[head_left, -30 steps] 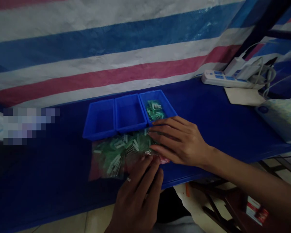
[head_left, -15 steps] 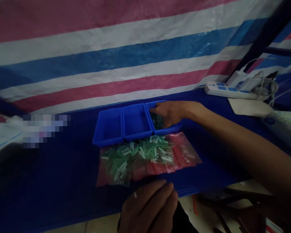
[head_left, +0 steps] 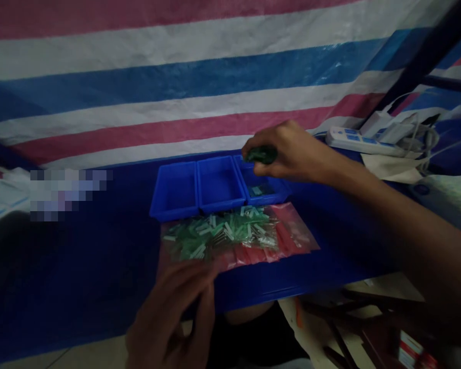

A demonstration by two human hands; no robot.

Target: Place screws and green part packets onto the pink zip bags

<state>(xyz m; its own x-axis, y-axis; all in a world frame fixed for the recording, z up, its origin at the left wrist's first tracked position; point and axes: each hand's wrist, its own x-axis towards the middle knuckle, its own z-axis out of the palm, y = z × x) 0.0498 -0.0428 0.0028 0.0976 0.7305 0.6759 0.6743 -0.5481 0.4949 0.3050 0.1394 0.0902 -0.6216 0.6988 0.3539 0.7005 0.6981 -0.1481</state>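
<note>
My right hand [head_left: 284,148] is closed round a clump of dark green pieces [head_left: 262,154], held above the rightmost blue bin [head_left: 276,197]. What kind of pieces they are is too dark to tell. A few more dark green pieces [head_left: 260,190] lie in that bin. Below, my left hand [head_left: 172,312] reaches over the table's front edge, its fingers bent and apart from the thumb, with nothing visible between them. Its fingertips are at the near edge of some clear bags with green and white strips [head_left: 223,230], spread over red bags [head_left: 249,254].
Left of the rightmost bin stand two more blue bins, the middle one [head_left: 219,179] and the left one [head_left: 174,189]. At the back right lies a white power strip [head_left: 369,141] with plugs and cables. A striped sheet [head_left: 176,97] hangs behind the blue table [head_left: 80,256].
My right hand has risen out of the rightmost bin with the dark green clump. My left hand has moved left and its fingers have parted from the thumb. The view has shifted slightly.
</note>
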